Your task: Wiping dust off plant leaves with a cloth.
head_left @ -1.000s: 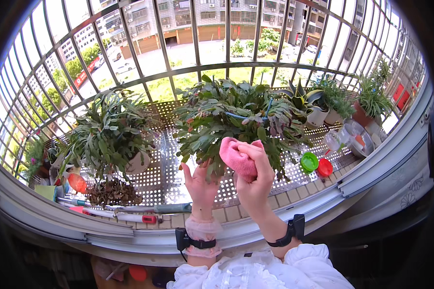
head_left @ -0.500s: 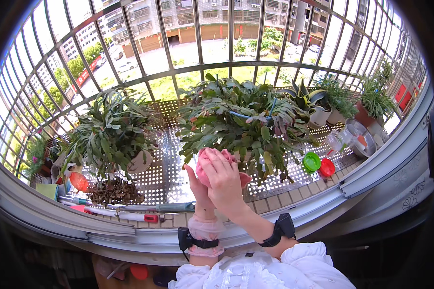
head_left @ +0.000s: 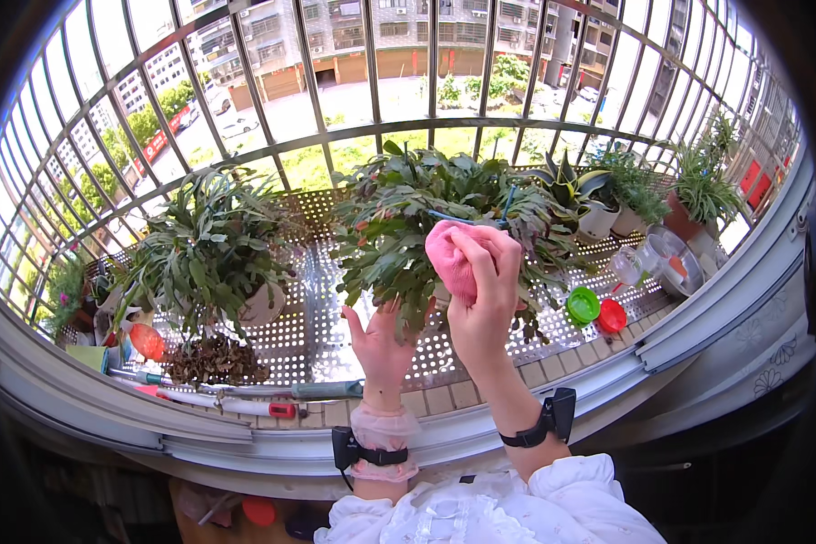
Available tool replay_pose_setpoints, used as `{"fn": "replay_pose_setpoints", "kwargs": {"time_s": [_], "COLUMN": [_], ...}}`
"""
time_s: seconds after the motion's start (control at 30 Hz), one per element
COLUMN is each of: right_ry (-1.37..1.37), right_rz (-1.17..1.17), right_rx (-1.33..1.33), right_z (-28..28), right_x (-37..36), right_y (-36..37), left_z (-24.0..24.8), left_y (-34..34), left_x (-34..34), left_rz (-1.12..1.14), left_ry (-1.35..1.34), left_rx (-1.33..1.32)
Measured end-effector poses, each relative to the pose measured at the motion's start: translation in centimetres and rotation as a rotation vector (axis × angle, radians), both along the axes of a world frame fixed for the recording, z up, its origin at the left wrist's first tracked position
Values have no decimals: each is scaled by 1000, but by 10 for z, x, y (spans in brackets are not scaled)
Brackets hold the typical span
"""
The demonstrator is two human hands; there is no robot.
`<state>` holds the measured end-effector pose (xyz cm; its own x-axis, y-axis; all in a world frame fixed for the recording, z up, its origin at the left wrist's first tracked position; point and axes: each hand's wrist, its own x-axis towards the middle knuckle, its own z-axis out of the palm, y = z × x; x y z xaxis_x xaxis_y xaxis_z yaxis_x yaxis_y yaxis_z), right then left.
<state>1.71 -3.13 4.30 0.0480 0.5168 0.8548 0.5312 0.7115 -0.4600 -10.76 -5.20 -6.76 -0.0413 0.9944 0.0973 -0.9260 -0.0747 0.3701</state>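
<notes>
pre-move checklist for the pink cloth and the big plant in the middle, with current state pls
1. Grip on cloth: right hand holds the bunched pink cloth raised in front of the middle plant. Ok.
2. Left hand free: open, palm up, fingers under the drooping leaves, holding nothing. Ok.
3. Cloth contact with leaves: it overlaps the foliage in this view; touching or just in front, cannot tell.
4. Plant's pot steady: hidden behind hands and leaves. Cannot tell.
5. Loose items near the right elbow: green lid and red lid lie on the perforated shelf, close by. Not ok.
</notes>
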Motion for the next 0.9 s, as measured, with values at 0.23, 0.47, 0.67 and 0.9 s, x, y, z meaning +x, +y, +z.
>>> {"fn": "replay_pose_setpoints", "kwargs": {"time_s": [0.23, 0.47, 0.67, 0.9], "right_ry": [-316, -280, -349, -278], "right_rz": [-116, 33, 145, 384], "right_rx": [-190, -235, -237, -366], "right_z": [-56, -52, -66, -63], "right_x": [-26, -25, -46, -35], "right_y": [26, 3, -37, -56], "left_z": [-34, -34, -50, -25], "left_y": [8, 7, 13, 2], "left_x": [-7, -4, -5, -4], "left_rz": [10, -157, -25, -28], "left_ry": [179, -192, -268, -106], "left_rx": [38, 161, 191, 77]}}
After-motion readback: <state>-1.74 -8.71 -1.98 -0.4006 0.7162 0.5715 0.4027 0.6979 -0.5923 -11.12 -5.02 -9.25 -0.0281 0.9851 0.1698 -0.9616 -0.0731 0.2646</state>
